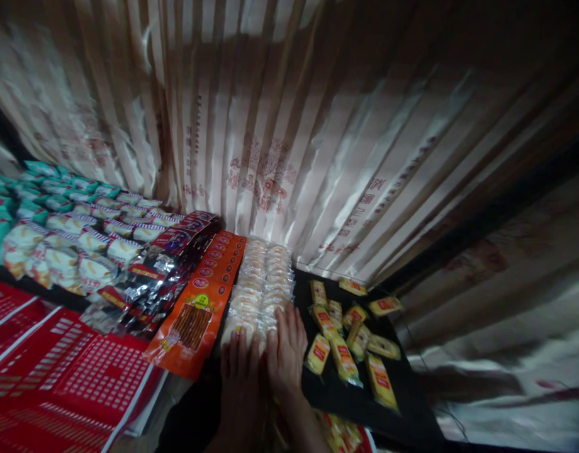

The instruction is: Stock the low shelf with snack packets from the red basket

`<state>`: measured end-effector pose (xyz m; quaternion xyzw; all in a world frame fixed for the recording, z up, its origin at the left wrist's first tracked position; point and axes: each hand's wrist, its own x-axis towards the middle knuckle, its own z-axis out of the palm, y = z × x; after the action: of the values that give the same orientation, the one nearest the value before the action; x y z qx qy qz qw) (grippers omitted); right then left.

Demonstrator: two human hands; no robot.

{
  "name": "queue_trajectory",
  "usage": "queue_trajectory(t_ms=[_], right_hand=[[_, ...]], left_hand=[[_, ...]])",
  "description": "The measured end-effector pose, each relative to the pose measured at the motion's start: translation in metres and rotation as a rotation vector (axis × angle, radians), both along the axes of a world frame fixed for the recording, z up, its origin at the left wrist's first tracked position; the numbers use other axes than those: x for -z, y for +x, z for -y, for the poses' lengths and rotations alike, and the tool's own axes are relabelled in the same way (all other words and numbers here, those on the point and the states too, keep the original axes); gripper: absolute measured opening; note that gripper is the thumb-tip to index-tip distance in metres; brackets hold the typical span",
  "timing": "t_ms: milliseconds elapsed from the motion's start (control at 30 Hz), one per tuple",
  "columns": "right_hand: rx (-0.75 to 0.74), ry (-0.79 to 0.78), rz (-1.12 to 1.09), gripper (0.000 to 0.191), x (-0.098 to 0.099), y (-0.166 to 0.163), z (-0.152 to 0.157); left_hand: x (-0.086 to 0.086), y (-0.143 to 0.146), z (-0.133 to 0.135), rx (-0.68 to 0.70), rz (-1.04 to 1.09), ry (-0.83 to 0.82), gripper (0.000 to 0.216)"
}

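Both my hands lie side by side on the near end of two rows of clear-wrapped pale round crackers (261,277). My left hand (240,371) rests flat on the left row, fingers stretched forward, in shadow. My right hand (286,349) lies flat on the right row, fingers extended and together. Neither hand grips anything. Yellow snack packets with red labels (346,333) lie scattered on a black surface (403,384) just right of my right hand.
Left of the crackers lie overlapping orange packets (199,308), dark red foil packets (152,270), white pastry packs (67,245) and green packs (44,189). Red printed sheets (58,377) cover the near left. A pleated satin curtain (289,126) hangs behind.
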<state>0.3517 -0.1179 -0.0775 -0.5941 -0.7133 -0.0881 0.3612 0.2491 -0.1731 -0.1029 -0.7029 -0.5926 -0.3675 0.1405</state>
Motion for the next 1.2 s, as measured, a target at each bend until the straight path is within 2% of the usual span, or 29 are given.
queue_trajectory(t_ms=[133, 333, 600, 767, 867, 1000, 1100, 1200], right_hand=[[0.04, 0.019, -0.189, 0.048, 0.007, 0.006, 0.02], [0.048, -0.193, -0.342, 0.056, 0.025, 0.011, 0.045], [0.014, -0.131, -0.256, 0.052, 0.027, 0.012, 0.037], [0.041, -0.08, -0.176, 0.05, 0.027, 0.006, 0.037], [0.046, -0.036, -0.15, 0.052, 0.023, -0.001, 0.038], [0.032, -0.018, -0.112, 0.055, 0.013, -0.003, 0.042], [0.01, -0.022, -0.104, 0.049, 0.003, 0.006, 0.037], [-0.007, -0.025, -0.096, 0.044, -0.013, 0.025, 0.016]], left_hand=[[0.008, -0.002, 0.0, -0.031, 0.025, -0.046, 0.047], [0.014, 0.001, -0.004, -0.06, 0.059, -0.053, 0.055], [0.004, 0.002, -0.001, -0.027, 0.317, -0.101, 0.068], [0.002, 0.0, -0.003, -0.006, 0.26, -0.063, 0.067], [0.002, 0.001, -0.003, -0.018, 0.236, -0.015, 0.067], [-0.001, -0.001, 0.001, -0.03, 0.32, -0.022, 0.066], [-0.012, -0.011, -0.004, -0.003, 0.417, -0.102, 0.054], [-0.031, -0.032, -0.031, 0.034, 0.504, -0.131, 0.038]])
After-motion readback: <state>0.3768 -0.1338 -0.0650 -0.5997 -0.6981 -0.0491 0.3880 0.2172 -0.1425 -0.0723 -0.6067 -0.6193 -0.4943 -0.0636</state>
